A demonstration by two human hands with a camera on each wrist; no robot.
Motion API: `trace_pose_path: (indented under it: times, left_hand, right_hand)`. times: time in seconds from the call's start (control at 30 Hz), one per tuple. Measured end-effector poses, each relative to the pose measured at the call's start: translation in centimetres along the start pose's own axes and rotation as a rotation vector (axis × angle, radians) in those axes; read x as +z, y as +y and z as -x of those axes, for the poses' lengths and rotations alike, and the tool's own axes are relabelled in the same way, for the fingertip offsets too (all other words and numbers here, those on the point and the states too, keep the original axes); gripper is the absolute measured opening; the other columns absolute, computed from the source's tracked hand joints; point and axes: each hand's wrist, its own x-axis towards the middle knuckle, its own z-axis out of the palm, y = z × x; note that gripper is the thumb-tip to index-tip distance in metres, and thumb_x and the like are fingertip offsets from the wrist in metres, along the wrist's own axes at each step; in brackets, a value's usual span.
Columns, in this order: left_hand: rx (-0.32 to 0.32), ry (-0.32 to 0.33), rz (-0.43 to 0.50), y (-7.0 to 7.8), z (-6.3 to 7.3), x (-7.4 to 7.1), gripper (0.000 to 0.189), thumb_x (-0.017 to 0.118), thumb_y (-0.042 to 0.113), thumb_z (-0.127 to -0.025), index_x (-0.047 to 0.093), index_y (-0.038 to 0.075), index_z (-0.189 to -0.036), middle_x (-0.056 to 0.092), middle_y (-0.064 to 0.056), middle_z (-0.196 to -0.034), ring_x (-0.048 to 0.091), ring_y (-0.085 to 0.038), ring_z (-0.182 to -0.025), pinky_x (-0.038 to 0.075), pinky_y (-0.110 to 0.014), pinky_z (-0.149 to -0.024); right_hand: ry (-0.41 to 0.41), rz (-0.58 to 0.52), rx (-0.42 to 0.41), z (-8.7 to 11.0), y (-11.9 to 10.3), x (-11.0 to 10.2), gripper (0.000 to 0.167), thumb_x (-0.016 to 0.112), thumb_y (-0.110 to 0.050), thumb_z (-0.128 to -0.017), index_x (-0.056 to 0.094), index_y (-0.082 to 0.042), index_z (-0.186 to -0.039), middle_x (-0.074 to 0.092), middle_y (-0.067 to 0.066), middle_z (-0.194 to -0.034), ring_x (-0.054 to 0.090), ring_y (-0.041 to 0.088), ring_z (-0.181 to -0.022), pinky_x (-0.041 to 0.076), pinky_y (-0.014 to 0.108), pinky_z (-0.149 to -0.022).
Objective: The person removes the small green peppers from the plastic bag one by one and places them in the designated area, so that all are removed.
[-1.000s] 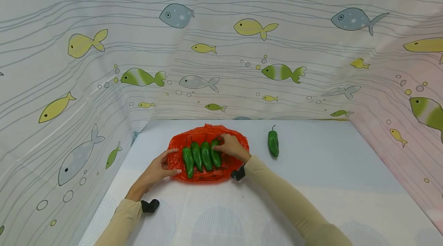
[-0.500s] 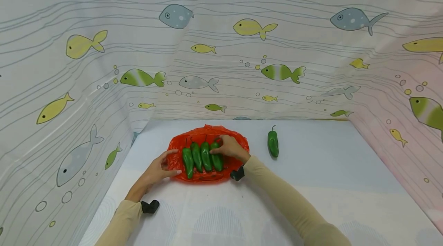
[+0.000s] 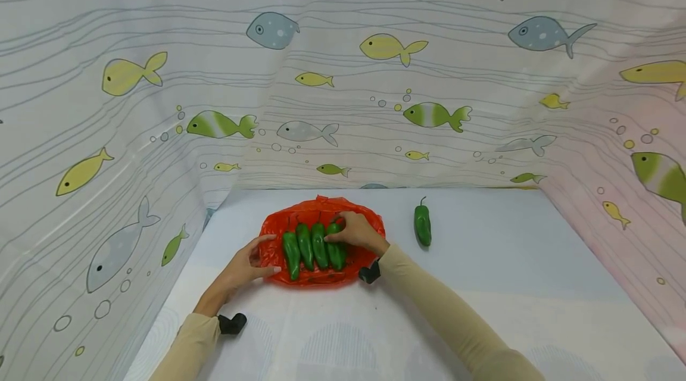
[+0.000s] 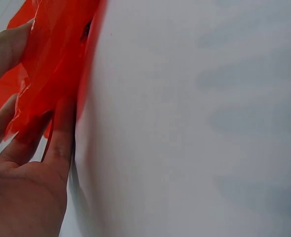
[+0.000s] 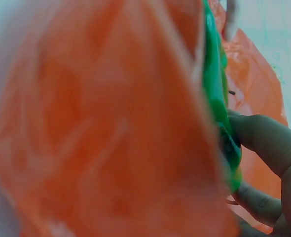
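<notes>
Several long green peppers lie side by side in an open red plastic bag (image 3: 320,281). My left hand (image 3: 242,266) holds the bag's left edge; thumb and forefinger reach over it, and in the left wrist view other fingers (image 4: 62,133) show behind the red film. With my right hand (image 3: 360,231) I pinch the rightmost pepper (image 3: 336,255) near its stem end. The right wrist view has that pepper (image 5: 215,94) against the thumb (image 5: 269,136), with the blurred bag wall covering much of it. Left of it sit the other peppers (image 3: 304,247), stems pointing away.
One more green pepper (image 3: 422,226) lies on the white table cover (image 3: 482,250), right of the bag. Fish-printed sheeting (image 3: 343,143) rises behind the table and along both sides. A black wrist mount (image 3: 370,272) is on the right wrist.
The rightmost pepper's lower end has shifted slightly right and the right hand slightly left at its top. The left hand keeps its place at the bag.
</notes>
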Motion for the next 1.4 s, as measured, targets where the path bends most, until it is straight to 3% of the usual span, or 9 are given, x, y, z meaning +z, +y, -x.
trace_pose_path:
  times: [0.47, 0.87, 1.2, 1.4]
  left_hand:
    - [0.019, -0.003, 0.016, -0.1, 0.1, -0.1, 0.079, 0.086, 0.020, -0.085, 0.045, 0.019, -0.152, 0.049, -0.016, -0.147, 0.055, -0.033, -0.117, 0.049, -0.038, -0.091]
    - [0.018, -0.009, 0.013, 0.0, 0.1, -0.1, 0.079, 0.086, 0.020, -0.085, 0.045, 0.019, -0.152, 0.049, -0.016, -0.147, 0.054, -0.034, -0.115, 0.049, -0.039, -0.090]
    - [0.013, -0.009, 0.002, 0.1, 0.0, -0.2, 0.080, 0.086, 0.019, -0.085, 0.044, 0.019, -0.153, 0.048, -0.016, -0.146, 0.052, -0.035, -0.116, 0.048, -0.040, -0.090]
    - [0.009, -0.008, 0.008, 0.0, 0.0, -0.2, 0.080, 0.087, 0.020, -0.085, 0.045, 0.020, -0.152, 0.049, -0.016, -0.145, 0.052, -0.035, -0.115, 0.048, -0.040, -0.089]
  right_hand:
    - [0.023, -0.087, -0.008, 1.4, -0.7, -1.0, 0.060, 0.087, -0.043, -0.083, 0.067, -0.011, -0.130, 0.066, 0.002, -0.125, 0.060, 0.022, -0.113, 0.055, 0.034, -0.087]
    - [0.003, -0.129, -0.010, 2.5, -1.5, -2.2, 0.050, 0.089, -0.039, -0.081, 0.071, -0.017, -0.123, 0.067, 0.002, -0.124, 0.058, 0.026, -0.119, 0.056, 0.034, -0.087]
    - [-0.022, -0.128, 0.014, 3.5, -1.2, -2.7, 0.052, 0.088, -0.042, -0.081, 0.072, -0.018, -0.124, 0.064, 0.001, -0.131, 0.053, 0.026, -0.124, 0.051, 0.043, -0.098]
    - [-0.049, -0.149, -0.008, 3.9, -1.0, -2.9, 0.049, 0.087, -0.037, -0.084, 0.072, -0.015, -0.125, 0.064, 0.002, -0.130, 0.054, 0.027, -0.125, 0.052, 0.040, -0.096]
